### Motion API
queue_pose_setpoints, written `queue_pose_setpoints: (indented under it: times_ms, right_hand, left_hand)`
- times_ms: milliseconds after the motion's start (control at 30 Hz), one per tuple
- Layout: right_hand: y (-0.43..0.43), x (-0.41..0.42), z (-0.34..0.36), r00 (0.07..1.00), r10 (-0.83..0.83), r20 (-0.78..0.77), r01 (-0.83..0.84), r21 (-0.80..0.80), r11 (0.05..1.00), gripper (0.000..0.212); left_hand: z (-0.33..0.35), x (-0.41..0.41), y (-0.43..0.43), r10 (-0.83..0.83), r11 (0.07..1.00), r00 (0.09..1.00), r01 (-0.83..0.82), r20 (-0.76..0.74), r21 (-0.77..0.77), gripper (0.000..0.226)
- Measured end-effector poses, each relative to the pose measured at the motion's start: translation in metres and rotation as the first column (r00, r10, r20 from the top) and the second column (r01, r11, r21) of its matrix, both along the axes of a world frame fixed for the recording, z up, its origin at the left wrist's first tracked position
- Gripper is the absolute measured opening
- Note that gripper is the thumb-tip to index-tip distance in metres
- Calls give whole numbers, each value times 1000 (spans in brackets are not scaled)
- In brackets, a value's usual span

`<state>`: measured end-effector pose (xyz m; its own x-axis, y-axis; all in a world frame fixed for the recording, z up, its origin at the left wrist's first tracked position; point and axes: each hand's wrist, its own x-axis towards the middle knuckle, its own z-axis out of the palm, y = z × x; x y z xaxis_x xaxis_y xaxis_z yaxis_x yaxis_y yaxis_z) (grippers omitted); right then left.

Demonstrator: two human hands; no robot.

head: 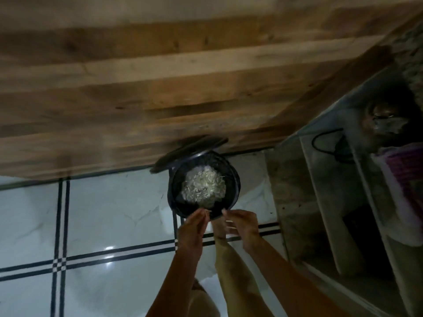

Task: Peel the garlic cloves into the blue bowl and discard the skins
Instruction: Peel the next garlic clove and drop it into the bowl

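A black pedal bin (231, 179) stands on the tiled floor with its lid (190, 152) tipped up against a wooden wall. A pale heap of garlic skins (203, 187) lies inside it. My left hand (194, 227) and my right hand (240, 225) hover side by side just above the bin's near rim, fingers loosely spread. A few pale scraps of skin cling to the fingers of both hands. My bare foot (218, 227) presses at the bin's base between the hands. The blue bowl and the cloves are out of view.
A wooden plank wall (160, 76) runs behind the bin. White floor tiles with dark lines (103, 225) spread to the left. On the right stands a concrete shelf unit (320, 202) holding a dark cable, a pot and purple cloth.
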<state>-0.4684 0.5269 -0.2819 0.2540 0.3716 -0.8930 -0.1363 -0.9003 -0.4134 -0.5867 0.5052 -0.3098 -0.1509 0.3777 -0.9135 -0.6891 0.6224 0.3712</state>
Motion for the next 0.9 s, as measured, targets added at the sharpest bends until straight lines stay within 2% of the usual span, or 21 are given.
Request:
queue_pose_setpoints:
  times_ms: [67, 100, 167, 200, 233, 333, 367, 400, 467, 533, 600, 667, 733, 833, 900]
  right_hand:
    - [20, -10, -34, 999, 26, -26, -27, -22, 999, 18]
    - [31, -14, -49, 999, 38, -40, -38, -22, 999, 21]
    - [47, -22, -78, 995, 98, -17, -99, -39, 994, 16]
    - [53, -25, -88, 991, 135, 9, -134, -39, 990, 12]
    - [57, -26, -97, 986, 161, 39, -160, -33, 987, 16]
    - [50, -23, -106, 961, 230, 153, -229, -23, 973, 48]
    - [44, -20, -107, 951, 248, 186, -247, -25, 969, 53]
    - [37, -16, -102, 948, 243, 204, -245, -16, 969, 49]
    - [24, -13, -79, 959, 209, 192, -216, 17, 976, 26]
    - [11, -14, -35, 986, 127, 107, -135, 68, 989, 14]
    - [-5, -10, 6, 999, 45, -6, -44, 145, 989, 14]
    - [-27, 0, 54, 998, 13, -55, -1, 214, 977, 21]
    - [-58, 16, 102, 1000, 18, -15, -12, 305, 952, 16]
    - [-132, 58, 178, 993, -18, 119, -42, 480, 877, 8]
    - [-189, 93, 216, 972, -70, 226, -66, 543, 837, 9]
  left_hand:
    - [-25, -2, 18, 57, 998, 996, -54, -74, 44, 26]
    - [-36, -4, 27, 30, 997, 994, -23, -102, 68, 34]
    - [-56, -4, 41, -159, 983, 949, 177, -272, 43, 49]
    - [-61, -5, 46, -272, 956, 906, 294, -325, 20, 46]
    - [-63, -5, 48, -336, 935, 877, 353, -342, -13, 40]
    - [-64, -5, 44, -406, 909, 731, 385, -548, -159, 27]
    - [-62, -7, 39, -401, 910, 718, 386, -569, -155, 23]
    - [-56, -9, 35, -377, 919, 735, 374, -563, -127, 18]
    - [-40, -15, 27, -352, 924, 768, 377, -535, -67, 20]
    - [-9, -19, 17, -405, 881, 730, 473, -550, -21, 24]
    - [29, -20, 5, -419, 840, 715, 540, -560, 62, 26]
    - [68, -16, -10, -438, 781, 664, 614, -605, 109, 26]
    - [106, -4, -26, -459, 699, 599, 699, -656, 149, 26]
    - [171, 36, -58, -501, 541, 515, 813, -695, 213, 24]
    - [202, 76, -82, -551, 417, 466, 872, -693, 255, 22]
